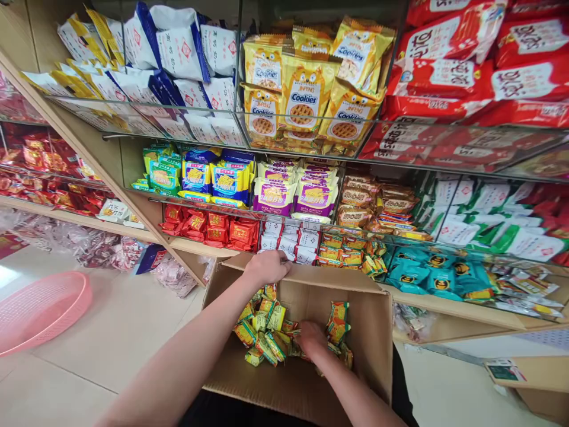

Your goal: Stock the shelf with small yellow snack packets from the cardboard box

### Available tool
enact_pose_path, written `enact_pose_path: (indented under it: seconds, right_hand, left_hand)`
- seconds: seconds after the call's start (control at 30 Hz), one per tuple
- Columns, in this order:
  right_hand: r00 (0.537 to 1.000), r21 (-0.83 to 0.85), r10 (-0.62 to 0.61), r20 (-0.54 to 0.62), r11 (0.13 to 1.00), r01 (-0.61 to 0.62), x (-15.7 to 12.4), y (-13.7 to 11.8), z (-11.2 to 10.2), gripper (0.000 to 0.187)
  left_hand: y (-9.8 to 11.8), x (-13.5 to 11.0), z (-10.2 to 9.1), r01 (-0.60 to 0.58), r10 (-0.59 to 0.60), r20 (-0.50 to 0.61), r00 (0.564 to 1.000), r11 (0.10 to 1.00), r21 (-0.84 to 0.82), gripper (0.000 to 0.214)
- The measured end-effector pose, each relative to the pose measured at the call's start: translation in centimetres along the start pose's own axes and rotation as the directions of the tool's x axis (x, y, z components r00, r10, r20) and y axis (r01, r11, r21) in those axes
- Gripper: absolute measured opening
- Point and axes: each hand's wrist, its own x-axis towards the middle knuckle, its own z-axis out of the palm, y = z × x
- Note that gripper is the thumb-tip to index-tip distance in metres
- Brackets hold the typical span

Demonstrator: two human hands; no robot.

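Observation:
An open cardboard box [368, 332] sits below me in front of glass snack shelves. Several small yellow-green snack packets [267, 332] lie in its bottom. My left hand [267, 267] grips the box's far rim, fingers curled over the edge. My right hand [312, 339] is down inside the box, fingers closed among the packets; whether it holds one is hard to tell. More of the same small packets [342, 249] fill a shelf bin just beyond the box.
Glass shelves [311, 142] hold cookie bags [302, 98], white-blue bags [178, 47], red bags [466, 71] and teal packets [427, 273]. A pink basket [40, 308] lies on the tiled floor at left. Another carton [533, 379] stands at lower right.

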Motion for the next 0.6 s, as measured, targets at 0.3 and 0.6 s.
enact_pose_path:
  seconds: [0.3, 0.6]
  right_hand:
    - [0.987, 0.741, -0.111, -0.115, 0.652, 0.160, -5.4, 0.6, -9.7, 0.034]
    - [0.993, 0.948, -0.041, -0.109, 0.296, 0.116, -7.3, 0.5, -11.9, 0.033]
  left_hand:
    - [1.7, -2.0, -0.4, -0.301, 0.168, -0.290, 0.942, 0.804, -0.512, 0.034]
    - [4.6, -8.5, 2.6, 0.035, 0.321, 0.130, 0.938, 0.285, -0.958, 0.045]
